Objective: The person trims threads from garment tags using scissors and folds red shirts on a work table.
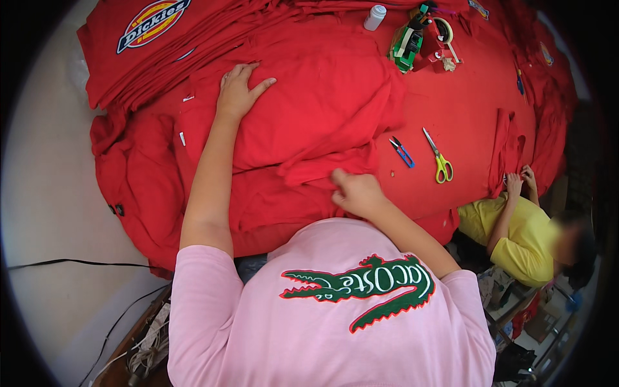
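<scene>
A red garment (309, 97) lies spread and wrinkled on the table before me. My left hand (240, 93) rests flat on its upper left part, with the thumb spread away from the fingers. Lower down, beside a loose red sleeve-like fold (325, 168), my right hand (359, 193) is slightly blurred. Its fingers are curled and the thumb side points up and left. Whether cloth is caught in those fingers is hidden. Small white tags (182, 138) show near the garment's left edge. Blue thread snips (402, 152) and yellow-handled scissors (440, 157) lie to the right of it.
A stack of red garments (148, 58) with printed emblems fills the far left. At the far side stand a white bottle (374, 17), a green tape dispenser (407, 48) and a tape roll (443, 30). On the right, a person in yellow (525, 238) handles red cloth.
</scene>
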Motion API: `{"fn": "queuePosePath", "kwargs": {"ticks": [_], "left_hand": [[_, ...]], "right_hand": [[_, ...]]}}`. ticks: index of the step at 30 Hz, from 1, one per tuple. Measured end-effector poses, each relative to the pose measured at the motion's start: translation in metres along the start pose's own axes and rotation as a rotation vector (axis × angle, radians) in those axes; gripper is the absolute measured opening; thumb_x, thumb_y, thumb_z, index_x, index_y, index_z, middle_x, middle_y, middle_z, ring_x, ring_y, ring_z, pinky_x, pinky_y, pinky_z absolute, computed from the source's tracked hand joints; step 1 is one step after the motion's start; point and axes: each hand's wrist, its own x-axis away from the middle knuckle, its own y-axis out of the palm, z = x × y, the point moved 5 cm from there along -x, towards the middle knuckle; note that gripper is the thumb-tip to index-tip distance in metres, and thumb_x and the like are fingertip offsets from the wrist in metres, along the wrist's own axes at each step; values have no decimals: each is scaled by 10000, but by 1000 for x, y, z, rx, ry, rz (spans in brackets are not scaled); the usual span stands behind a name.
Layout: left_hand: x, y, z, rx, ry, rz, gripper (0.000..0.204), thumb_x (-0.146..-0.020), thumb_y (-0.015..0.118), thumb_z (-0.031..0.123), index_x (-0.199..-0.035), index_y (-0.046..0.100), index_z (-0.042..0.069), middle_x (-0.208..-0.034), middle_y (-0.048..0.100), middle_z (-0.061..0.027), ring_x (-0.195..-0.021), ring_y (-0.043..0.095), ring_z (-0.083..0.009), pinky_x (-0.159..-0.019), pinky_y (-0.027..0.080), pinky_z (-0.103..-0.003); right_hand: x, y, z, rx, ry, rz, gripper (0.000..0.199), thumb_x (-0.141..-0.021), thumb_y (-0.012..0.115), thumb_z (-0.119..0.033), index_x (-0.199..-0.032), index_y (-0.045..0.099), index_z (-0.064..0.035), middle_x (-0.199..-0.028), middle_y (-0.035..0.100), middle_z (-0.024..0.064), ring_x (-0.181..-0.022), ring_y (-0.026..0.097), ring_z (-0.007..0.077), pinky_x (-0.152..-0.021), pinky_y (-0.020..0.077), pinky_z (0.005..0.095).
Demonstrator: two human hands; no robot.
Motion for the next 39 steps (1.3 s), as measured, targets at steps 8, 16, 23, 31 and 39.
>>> {"fn": "queuePosePath", "kwargs": {"ticks": [8,16,23,31,39], "left_hand": [[3,3,-6,-3,21,64,695,-904,687,596,-1376,632,88,-1349,597,-130,-1279,552,-324,-1112,396,-489],[-19,-9,-6,-80,-16,-254,867,-796,723,700,-1382,632,68,-1317,658,-173,-1317,543,-343,-1145,344,-492],[-30,-36,25,-19,61,-611,803,-709,863,477,-1355,631,60,-1299,671,-216,-1191,642,-381,-1065,459,-477],[-9,-39,33,-76,171,-409,513,-735,873,360,-1158,724,111,-1429,572,-178,-1330,548,-343,-1107,416,-472],[-61,8,-31,9,-85,-403,631,-636,914,530,-1137,799,164,-1719,212,-104,-1593,78,-379,-1244,22,-629]], "right_hand": [[111,10,98,-784,710,274,129,-854,645,-62,-930,543,-45,-728,608,128,-609,619,276,-594,484,416],[26,-72,-53,-51,-326,492,278,-831,703,-124,-1091,656,-40,-1040,702,141,-1035,669,325,-945,523,482],[-72,1,-91,336,-542,-82,277,-911,628,-280,-1056,694,-53,-821,701,98,-887,700,300,-1106,446,496],[-22,-89,25,-364,186,48,136,-885,715,-249,-867,735,-116,-656,666,80,-634,686,217,-599,525,375],[-107,-133,-10,-702,164,126,192,-979,686,-190,-1059,747,-27,-893,737,92,-763,708,161,-675,553,292]]}}
